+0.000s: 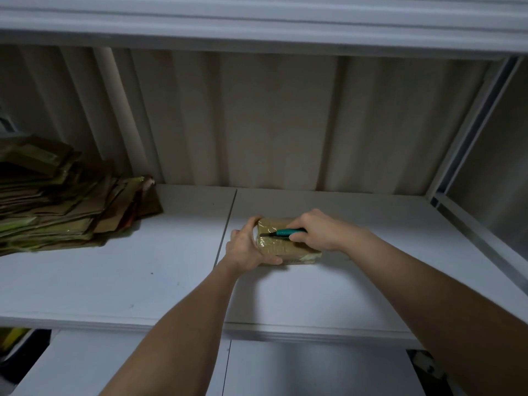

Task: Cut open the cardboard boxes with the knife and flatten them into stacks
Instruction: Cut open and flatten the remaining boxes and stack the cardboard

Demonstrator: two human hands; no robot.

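Cutting the taped box at the centre of the frame

My left hand (248, 247) grips the small cardboard box (288, 247) by its left end on the shelf (328, 295); my right hand (317, 231) grasps the knife (281, 232) on top. The box seems light, stiff and slippery with tape, so I hold its edges.

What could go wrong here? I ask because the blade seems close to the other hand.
1. The knife in the right hand points its blade toward the left hand gripping the end of the taped box; a slip could likely cut those fingers.
2. The box looks small and glossy with tape, so it may slide on the smooth white shelf.
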